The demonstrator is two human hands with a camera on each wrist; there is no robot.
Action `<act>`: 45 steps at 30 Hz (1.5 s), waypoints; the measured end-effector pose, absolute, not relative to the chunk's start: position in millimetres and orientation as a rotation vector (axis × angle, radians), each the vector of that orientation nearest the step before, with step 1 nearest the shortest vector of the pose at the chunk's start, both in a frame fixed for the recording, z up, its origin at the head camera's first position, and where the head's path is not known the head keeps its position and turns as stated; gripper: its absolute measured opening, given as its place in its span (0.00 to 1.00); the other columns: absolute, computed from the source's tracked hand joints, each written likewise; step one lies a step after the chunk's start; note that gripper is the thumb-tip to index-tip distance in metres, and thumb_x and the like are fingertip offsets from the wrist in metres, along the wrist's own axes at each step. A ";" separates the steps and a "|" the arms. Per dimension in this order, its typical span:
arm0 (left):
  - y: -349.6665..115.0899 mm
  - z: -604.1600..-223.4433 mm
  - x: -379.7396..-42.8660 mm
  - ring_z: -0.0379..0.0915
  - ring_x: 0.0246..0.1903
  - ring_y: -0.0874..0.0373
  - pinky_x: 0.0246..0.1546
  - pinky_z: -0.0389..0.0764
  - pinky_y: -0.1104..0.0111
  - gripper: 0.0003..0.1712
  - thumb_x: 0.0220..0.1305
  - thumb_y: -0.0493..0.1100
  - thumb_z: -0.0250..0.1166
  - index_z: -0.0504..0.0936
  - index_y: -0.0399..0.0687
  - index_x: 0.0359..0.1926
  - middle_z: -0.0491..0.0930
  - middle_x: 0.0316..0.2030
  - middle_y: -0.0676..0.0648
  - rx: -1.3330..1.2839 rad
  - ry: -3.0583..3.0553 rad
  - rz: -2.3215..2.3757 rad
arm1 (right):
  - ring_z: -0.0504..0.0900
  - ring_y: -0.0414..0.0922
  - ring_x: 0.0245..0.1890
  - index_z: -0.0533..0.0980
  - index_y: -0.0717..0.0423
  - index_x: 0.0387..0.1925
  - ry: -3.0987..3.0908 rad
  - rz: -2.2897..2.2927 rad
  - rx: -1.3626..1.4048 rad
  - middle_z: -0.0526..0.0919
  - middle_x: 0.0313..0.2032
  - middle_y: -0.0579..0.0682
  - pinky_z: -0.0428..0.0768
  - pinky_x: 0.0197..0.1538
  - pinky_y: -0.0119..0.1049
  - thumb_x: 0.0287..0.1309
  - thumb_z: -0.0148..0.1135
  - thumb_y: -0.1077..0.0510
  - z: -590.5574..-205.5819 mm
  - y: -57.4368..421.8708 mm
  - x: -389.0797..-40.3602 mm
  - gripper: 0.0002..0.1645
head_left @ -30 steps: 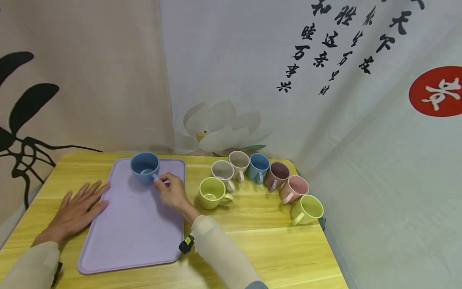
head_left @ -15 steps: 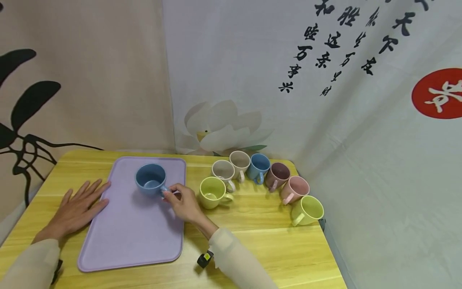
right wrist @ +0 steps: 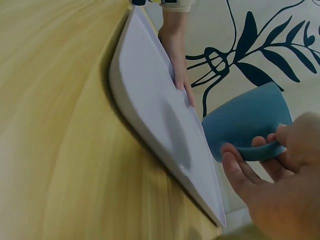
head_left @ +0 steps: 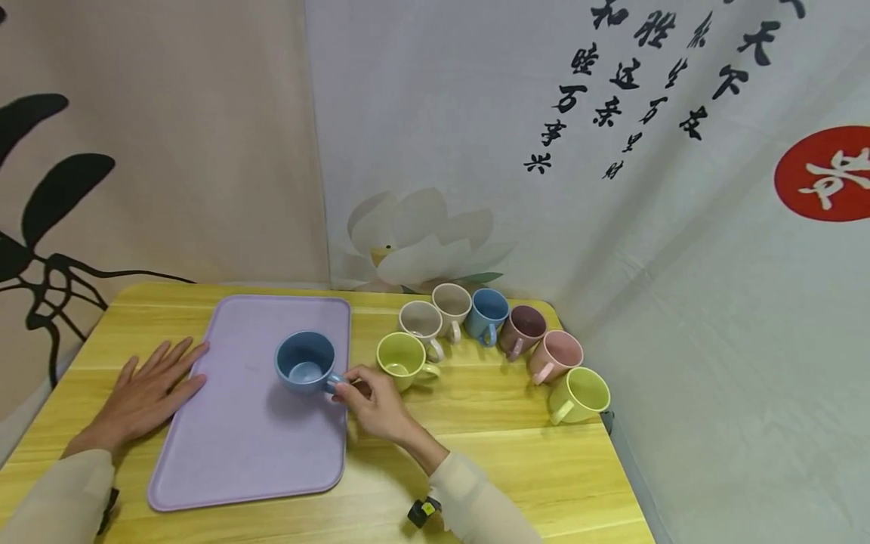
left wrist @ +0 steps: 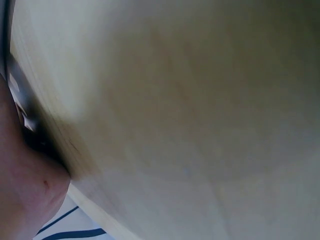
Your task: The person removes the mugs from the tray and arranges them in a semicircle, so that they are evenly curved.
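My right hand (head_left: pixel 377 402) pinches the handle of a blue mug (head_left: pixel 305 364) over the right half of a purple tray (head_left: pixel 238 453). In the right wrist view the blue mug (right wrist: pixel 245 120) hangs above the tray surface, its shadow falling beneath it, while my right hand (right wrist: pixel 280 185) curls its fingers round the handle. Spread flat, my left hand (head_left: pixel 146 397) rests at the tray's left edge, fingertips touching the rim. The left wrist view shows only part of that hand (left wrist: pixel 30 195) and the blurred tabletop.
Right of the tray stands a yellow-green mug (head_left: pixel 401 363). Behind it, mugs curve along the back right: two pale ones, a blue mug (head_left: pixel 486 316), a dark purple mug (head_left: pixel 522 332), a pink mug (head_left: pixel 555 357) and another yellow-green mug (head_left: pixel 579 395). A printed curtain (head_left: pixel 442 113) hangs behind the table.
My right hand has carried the blue mug from the tray's far edge toward me and to the right. The left hand has stayed in place.
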State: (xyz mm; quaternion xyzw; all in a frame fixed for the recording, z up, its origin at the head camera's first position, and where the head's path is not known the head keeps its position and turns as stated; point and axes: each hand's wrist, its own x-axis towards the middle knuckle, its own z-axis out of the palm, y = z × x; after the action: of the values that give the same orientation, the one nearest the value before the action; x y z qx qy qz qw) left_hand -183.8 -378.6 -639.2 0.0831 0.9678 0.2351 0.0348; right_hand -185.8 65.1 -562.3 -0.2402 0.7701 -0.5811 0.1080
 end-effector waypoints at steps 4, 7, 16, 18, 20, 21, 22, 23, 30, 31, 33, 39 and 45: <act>-378.5 -639.4 -184.4 0.22 0.91 0.24 0.83 0.09 0.30 0.43 0.91 0.65 0.46 0.46 0.59 0.94 0.40 0.92 0.32 0.251 2.958 0.720 | 0.94 0.73 0.49 0.82 0.71 0.53 2.223 -1.706 -0.707 0.93 0.49 0.73 0.95 0.50 0.39 0.85 0.62 0.60 -562.6 82.9 -178.0 0.14; -378.7 -640.5 -184.7 0.22 0.91 0.24 0.83 0.09 0.30 0.43 0.91 0.66 0.46 0.45 0.59 0.94 0.39 0.92 0.32 0.246 2.952 0.715 | 0.94 0.72 0.50 0.83 0.69 0.53 2.231 -1.678 -0.713 0.93 0.50 0.71 0.96 0.52 0.43 0.85 0.62 0.59 -563.7 96.1 -173.1 0.14; -379.5 -639.9 -185.2 0.23 0.91 0.23 0.83 0.10 0.28 0.43 0.91 0.65 0.47 0.46 0.59 0.94 0.41 0.92 0.32 0.250 2.959 0.718 | 0.95 0.66 0.51 0.84 0.65 0.54 2.267 -1.600 -0.796 0.93 0.50 0.66 0.94 0.52 0.38 0.85 0.61 0.59 -566.2 129.1 -164.1 0.12; -379.9 -640.3 -185.0 0.23 0.91 0.24 0.83 0.10 0.28 0.43 0.91 0.66 0.46 0.46 0.59 0.94 0.40 0.92 0.32 0.240 2.950 0.721 | 0.95 0.66 0.50 0.84 0.64 0.54 2.267 -1.591 -0.820 0.93 0.50 0.66 0.95 0.52 0.43 0.86 0.61 0.59 -565.8 135.1 -163.1 0.12; -380.3 -640.6 -185.0 0.22 0.91 0.24 0.83 0.10 0.28 0.43 0.91 0.66 0.46 0.46 0.59 0.94 0.40 0.92 0.32 0.234 2.941 0.719 | 0.95 0.68 0.49 0.84 0.64 0.53 2.262 -1.597 -0.836 0.93 0.49 0.66 0.96 0.51 0.49 0.86 0.60 0.59 -565.2 141.1 -162.1 0.12; -380.4 -641.0 -184.9 0.23 0.91 0.24 0.83 0.10 0.28 0.43 0.91 0.67 0.46 0.46 0.59 0.94 0.40 0.92 0.33 0.229 2.940 0.720 | 0.95 0.68 0.49 0.84 0.64 0.53 2.259 -1.601 -0.845 0.93 0.49 0.67 0.95 0.52 0.53 0.86 0.60 0.59 -565.0 144.1 -161.7 0.12; -380.6 -641.5 -185.0 0.22 0.91 0.24 0.83 0.10 0.28 0.43 0.91 0.67 0.46 0.46 0.59 0.94 0.40 0.93 0.33 0.228 2.938 0.717 | 0.95 0.69 0.50 0.84 0.64 0.53 2.258 -1.605 -0.852 0.93 0.49 0.66 0.95 0.52 0.55 0.86 0.60 0.59 -564.8 147.2 -161.3 0.11; -380.6 -641.7 -185.0 0.22 0.91 0.24 0.83 0.10 0.28 0.43 0.91 0.67 0.46 0.46 0.60 0.94 0.40 0.93 0.33 0.229 2.940 0.716 | 0.94 0.69 0.50 0.84 0.63 0.53 2.260 -1.607 -0.857 0.92 0.49 0.66 0.95 0.52 0.57 0.86 0.59 0.59 -564.5 150.5 -161.0 0.11; -380.6 -642.1 -185.2 0.22 0.90 0.24 0.83 0.09 0.28 0.43 0.91 0.66 0.46 0.46 0.60 0.94 0.40 0.92 0.32 0.247 2.958 0.709 | 0.93 0.69 0.49 0.84 0.62 0.54 2.278 -1.625 -0.887 0.92 0.48 0.64 0.95 0.53 0.57 0.87 0.58 0.60 -570.7 174.7 -160.8 0.11; -380.2 -641.8 -185.2 0.22 0.90 0.23 0.83 0.09 0.28 0.43 0.91 0.66 0.46 0.45 0.60 0.94 0.40 0.92 0.32 0.248 2.955 0.708 | 0.93 0.69 0.49 0.84 0.63 0.53 2.282 -1.629 -0.895 0.91 0.48 0.65 0.95 0.53 0.57 0.86 0.58 0.61 -572.3 178.2 -160.6 0.10; -379.6 -641.0 -185.4 0.22 0.90 0.23 0.82 0.09 0.28 0.43 0.91 0.66 0.46 0.45 0.60 0.94 0.39 0.92 0.31 0.243 2.944 0.706 | 0.93 0.69 0.49 0.83 0.64 0.53 2.292 -1.631 -0.900 0.91 0.47 0.66 0.95 0.54 0.57 0.86 0.59 0.62 -575.1 185.2 -159.9 0.10; -379.7 -639.1 -186.4 0.22 0.90 0.23 0.82 0.10 0.27 0.43 0.91 0.66 0.45 0.45 0.59 0.94 0.39 0.92 0.31 0.242 2.937 0.705 | 0.93 0.63 0.46 0.84 0.64 0.52 2.333 -1.625 -0.852 0.92 0.45 0.65 0.95 0.54 0.52 0.85 0.60 0.63 -582.4 200.5 -157.2 0.09; -380.3 -640.5 -185.9 0.23 0.90 0.23 0.83 0.11 0.27 0.43 0.91 0.65 0.46 0.46 0.59 0.94 0.40 0.92 0.32 0.261 2.963 0.707 | 0.92 0.69 0.46 0.83 0.65 0.52 2.312 -1.650 -0.827 0.91 0.46 0.67 0.95 0.54 0.54 0.86 0.59 0.62 -586.6 208.6 -157.3 0.11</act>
State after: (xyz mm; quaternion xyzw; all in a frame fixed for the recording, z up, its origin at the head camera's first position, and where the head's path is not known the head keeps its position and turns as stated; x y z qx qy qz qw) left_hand -185.9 -380.3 -640.5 0.0853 0.9683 0.2310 0.0424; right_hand -157.3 208.6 -586.6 -0.2783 0.7782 -0.5554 0.0917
